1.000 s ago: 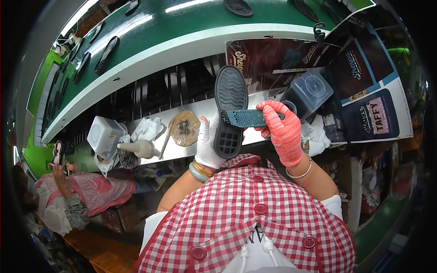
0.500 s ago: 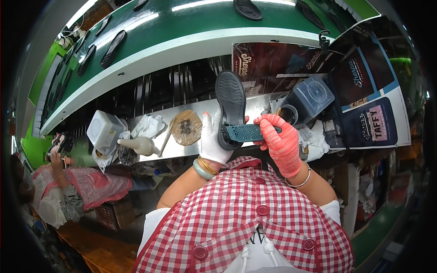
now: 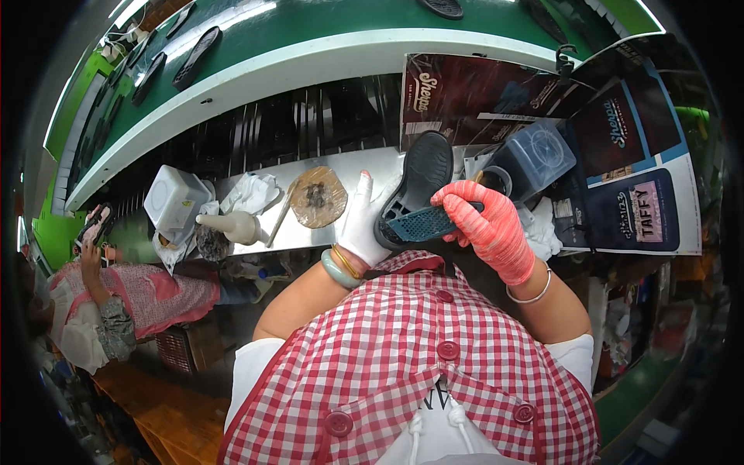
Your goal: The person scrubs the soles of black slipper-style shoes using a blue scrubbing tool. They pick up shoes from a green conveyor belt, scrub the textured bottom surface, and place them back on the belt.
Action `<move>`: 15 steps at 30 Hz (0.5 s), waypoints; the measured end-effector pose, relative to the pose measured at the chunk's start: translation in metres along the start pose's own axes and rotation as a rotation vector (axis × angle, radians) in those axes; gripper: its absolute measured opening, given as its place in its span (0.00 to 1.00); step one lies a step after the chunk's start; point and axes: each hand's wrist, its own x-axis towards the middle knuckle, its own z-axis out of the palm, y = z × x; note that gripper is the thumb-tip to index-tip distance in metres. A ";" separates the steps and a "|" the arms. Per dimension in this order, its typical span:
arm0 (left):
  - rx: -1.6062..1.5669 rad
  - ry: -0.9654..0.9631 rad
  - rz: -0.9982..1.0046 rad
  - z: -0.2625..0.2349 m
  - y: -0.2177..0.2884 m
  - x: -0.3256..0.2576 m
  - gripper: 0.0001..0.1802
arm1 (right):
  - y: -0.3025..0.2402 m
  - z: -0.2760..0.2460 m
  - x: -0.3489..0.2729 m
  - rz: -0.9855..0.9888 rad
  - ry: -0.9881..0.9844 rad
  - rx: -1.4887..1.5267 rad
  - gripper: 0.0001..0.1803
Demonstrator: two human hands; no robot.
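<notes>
A black shoe sole (image 3: 428, 167) is in front of me, toe pointing away and tilted to the right. My left hand (image 3: 363, 221), in a white glove, holds it by its left side near the heel. The thumb sticks up, while the other fingers are hidden behind the sole. My right hand (image 3: 488, 232), in a pinkish-red glove, pinches the dark end of a flat teal piece with a dotted surface (image 3: 422, 224). That piece lies across the heel end of the sole; whether it touches cannot be made out.
Left on the metal ledge are a round brown-wrapped pad (image 3: 318, 197) with dark smears, a stick, a squeeze bottle (image 3: 232, 226) and a white container (image 3: 175, 198). At right stand a clear tub (image 3: 535, 159) and cardboard panels (image 3: 480, 97). Beyond, soles lie on a green conveyor (image 3: 310, 22).
The sole has shifted right and tilted over, with more of its side showing. My right hand has moved slightly right, and the teal piece slants more over the heel.
</notes>
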 end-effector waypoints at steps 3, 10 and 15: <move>0.042 0.025 -0.070 -0.001 0.002 0.000 0.46 | -0.009 -0.001 0.003 0.072 -0.047 -0.078 0.15; 0.223 0.008 -0.236 -0.006 0.007 0.000 0.44 | -0.026 -0.001 0.017 0.178 -0.198 -0.179 0.16; 0.307 0.042 -0.362 -0.006 0.013 -0.002 0.44 | -0.036 0.008 0.024 0.222 -0.227 -0.231 0.16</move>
